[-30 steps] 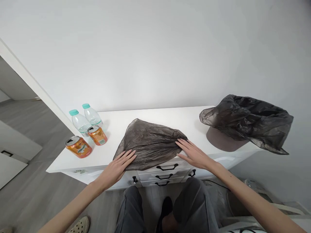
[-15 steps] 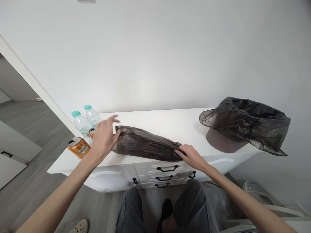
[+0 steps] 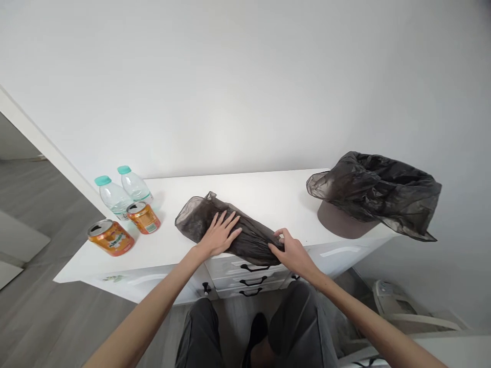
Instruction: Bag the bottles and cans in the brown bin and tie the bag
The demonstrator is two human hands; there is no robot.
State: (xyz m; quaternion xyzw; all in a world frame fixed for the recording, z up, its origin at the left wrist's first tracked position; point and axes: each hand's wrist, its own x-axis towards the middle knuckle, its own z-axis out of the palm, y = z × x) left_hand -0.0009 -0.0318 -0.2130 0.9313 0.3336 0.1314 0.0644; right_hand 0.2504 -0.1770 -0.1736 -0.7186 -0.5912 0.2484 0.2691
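A dark, see-through plastic bag (image 3: 251,240) lies gathered lengthwise on the white cabinet top, its left end puffed out and its right end narrow. My left hand (image 3: 219,235) rests flat on the bag's middle, fingers spread. At the narrow end, my right hand (image 3: 293,254) pinches the bag between thumb and fingers. Off to the right, a brown bin (image 3: 343,221) has another dark plastic bag (image 3: 378,191) draped over its top.
Two orange drink cans (image 3: 111,238) and two clear bottles with teal caps (image 3: 132,185) stand on the left of the cabinet top (image 3: 172,258). Drawers with black handles (image 3: 253,281) are below its front edge. A white wall rises behind.
My left hand has let go of the bag's left end and moved right, onto its middle. The bag's left end has opened out slightly. My right hand stays at the narrow end.
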